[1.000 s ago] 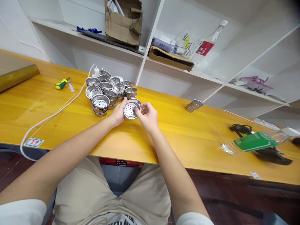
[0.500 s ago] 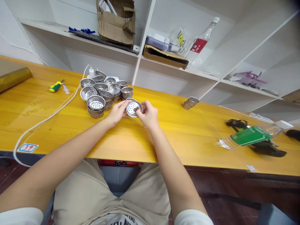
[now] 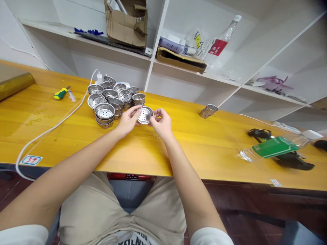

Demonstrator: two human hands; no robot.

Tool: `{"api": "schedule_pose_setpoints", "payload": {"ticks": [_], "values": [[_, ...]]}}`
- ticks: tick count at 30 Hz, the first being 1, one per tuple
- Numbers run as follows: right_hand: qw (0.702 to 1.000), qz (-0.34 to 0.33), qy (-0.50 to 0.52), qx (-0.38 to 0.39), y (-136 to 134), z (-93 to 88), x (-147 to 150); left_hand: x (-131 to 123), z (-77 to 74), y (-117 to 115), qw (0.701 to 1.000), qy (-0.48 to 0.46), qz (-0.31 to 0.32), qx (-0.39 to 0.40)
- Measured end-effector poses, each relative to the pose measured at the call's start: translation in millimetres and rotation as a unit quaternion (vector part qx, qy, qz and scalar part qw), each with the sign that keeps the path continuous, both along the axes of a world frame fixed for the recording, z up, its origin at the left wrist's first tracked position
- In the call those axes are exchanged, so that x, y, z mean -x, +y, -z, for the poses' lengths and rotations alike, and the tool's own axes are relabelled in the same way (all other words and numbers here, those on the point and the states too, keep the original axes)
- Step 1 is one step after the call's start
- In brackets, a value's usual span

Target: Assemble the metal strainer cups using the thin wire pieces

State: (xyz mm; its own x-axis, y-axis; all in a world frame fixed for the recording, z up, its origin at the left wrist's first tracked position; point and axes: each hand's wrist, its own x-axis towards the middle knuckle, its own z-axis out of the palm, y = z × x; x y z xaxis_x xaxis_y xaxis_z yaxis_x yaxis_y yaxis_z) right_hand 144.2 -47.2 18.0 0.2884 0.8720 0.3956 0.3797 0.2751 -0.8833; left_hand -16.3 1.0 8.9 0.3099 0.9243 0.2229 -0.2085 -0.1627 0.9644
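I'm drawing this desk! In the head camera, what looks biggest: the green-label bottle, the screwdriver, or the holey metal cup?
Largest: the green-label plastic bottle. Then a tie: the screwdriver and holey metal cup look about equal.

Both bare forearms (image 3: pixel 76 166) reach forward and converge at the middle of the person's lap-line, the left hand (image 3: pixel 127 121) angled in with its fingers (image 3: pixel 138 109) extended, facing the curled fingertips (image 3: pixel 155 112) of the right hand (image 3: pixel 162 125).

Metal strainer cups (image 3: pixel 114 105) left of centre on the desk (image 3: pixel 30 102); screwdriver (image 3: pixel 60 93) further left; plastic bottle (image 3: pixel 274 148) near right end; shelves (image 3: pixel 194 85) behind.
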Motion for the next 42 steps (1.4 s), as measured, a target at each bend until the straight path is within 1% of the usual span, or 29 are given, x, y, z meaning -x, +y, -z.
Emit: {"api": "schedule_pose_setpoints", "payload": {"ticks": [1,3,5,7,9,10,13,20,23,26,29,31,35,38,40,42], "values": [[1.0,-0.01,0.026,0.006,1.0,0.9,0.1,1.1,1.0,0.1,0.999,0.01,-0.012,-0.028],[0.997,-0.024,0.066,0.008,3.5,3.0,-0.2,4.1,2.5,-0.8,0.992,0.038,-0.057,-0.11],[0.994,-0.037,0.098,0.003,6.1,5.4,-0.8,7.5,2.7,-2.7,0.97,0.089,-0.095,-0.204],[0.991,-0.057,0.121,-0.003,8.0,7.4,-1.1,9.7,2.0,-4.9,0.944,0.157,-0.096,-0.275],[0.988,-0.08,0.129,-0.008,8.7,8.8,-0.6,9.8,1.5,-6.5,0.921,0.212,-0.078,-0.316],[0.988,-0.089,0.129,-0.011,8.6,9.1,-0.1,9.2,1.5,-7.0,0.915,0.227,-0.074,-0.326],[0.987,-0.099,0.124,-0.016,7.4,9.0,2.0,7.0,2.2,-7.9,0.914,0.236,-0.073,-0.323],[0.985,-0.113,0.133,-0.001,7.8,8.9,4.0,7.4,-2.9,-10.5,0.94,0.198,-0.075,-0.269],[0.983,-0.112,0.143,0.001,9.0,10.9,3.8,7.1,-4.8,-9.1,0.961,0.143,-0.076,-0.226],[0.984,-0.1,0.146,-0.002,10.0,11.6,2.5,6.0,-5.7,-5.2,0.983,0.057,-0.073,-0.158],[0.983,-0.095,0.154,-0.009,9.5,11.0,2.7,5.8,-5.7,0.2,0.989,0.004,-0.081,-0.125],[0.982,-0.099,0.161,-0.014,7.7,10.3,5.6,6.2,-4.5,3.5,0.987,0.0,-0.089,-0.13],[0.976,-0.121,0.179,-0.006,3.8,7.2,13.1,6.4,0.7,8.5,0.982,0.028,-0.115,-0.144],[0.97,-0.117,0.213,0.017,6.2,1.1,4.5,7.3,2.6,11.7,0.978,0.029,-0.129,-0.16],[0.965,-0.074,0.249,0.038,11.2,-3.1,-13.4,9.7,2.8,13.9,0.973,0.031,-0.136,-0.183],[0.959,0.008,0.279,0.055,17.1,-4.8,-38.0,12.8,3.8,16.1,0.962,0.072,-0.143,-0.223]]}}
